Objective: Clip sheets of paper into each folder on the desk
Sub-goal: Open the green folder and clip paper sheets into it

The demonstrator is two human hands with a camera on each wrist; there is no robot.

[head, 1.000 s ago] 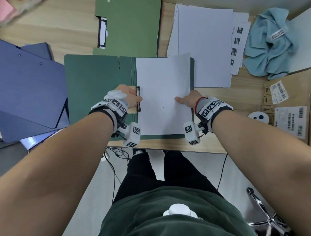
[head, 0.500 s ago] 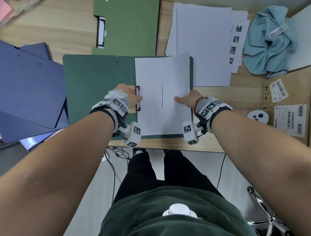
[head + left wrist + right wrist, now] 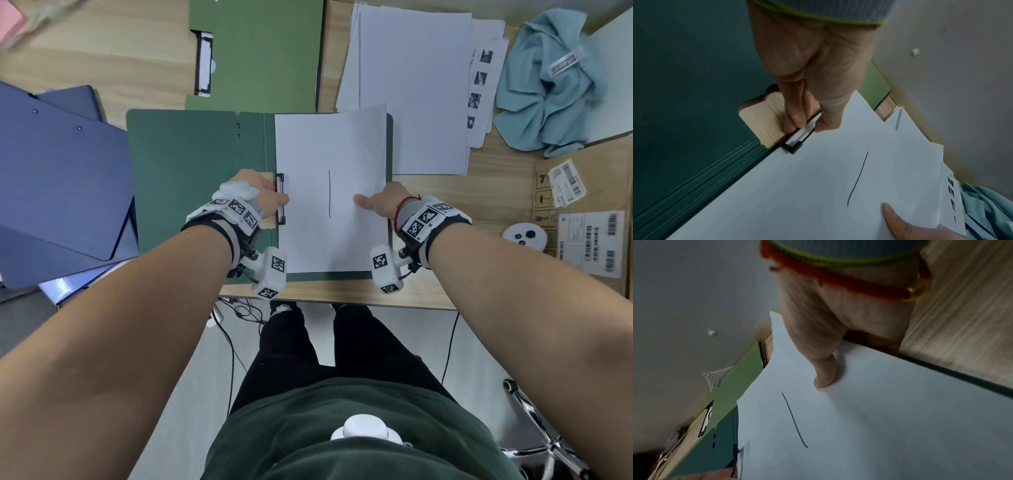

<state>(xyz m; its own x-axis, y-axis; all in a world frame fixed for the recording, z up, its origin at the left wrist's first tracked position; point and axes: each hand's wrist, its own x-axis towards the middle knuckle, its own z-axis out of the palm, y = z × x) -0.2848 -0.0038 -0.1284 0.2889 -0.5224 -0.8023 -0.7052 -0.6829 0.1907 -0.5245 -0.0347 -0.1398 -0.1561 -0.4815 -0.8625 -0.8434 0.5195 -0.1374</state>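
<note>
A dark green folder (image 3: 191, 178) lies open at the desk's front edge. A white sheet (image 3: 329, 144) with one black pen line lies on its right half. My left hand (image 3: 263, 195) pinches the black clip (image 3: 281, 198) at the sheet's left edge, thumb on the paper and fingers on the clip (image 3: 795, 142). My right hand (image 3: 376, 202) holds the sheet's right edge, thumb (image 3: 824, 374) pressed on top and fingers tucked under. A lighter green folder (image 3: 263, 51) with its own clip lies behind. A stack of white sheets (image 3: 411, 85) sits at the back right.
Blue folders (image 3: 58, 178) are piled at the left. A crumpled blue cloth (image 3: 548, 85) lies at the back right. A cardboard box (image 3: 589, 219) with labels and a small white device (image 3: 524, 236) stand at the right.
</note>
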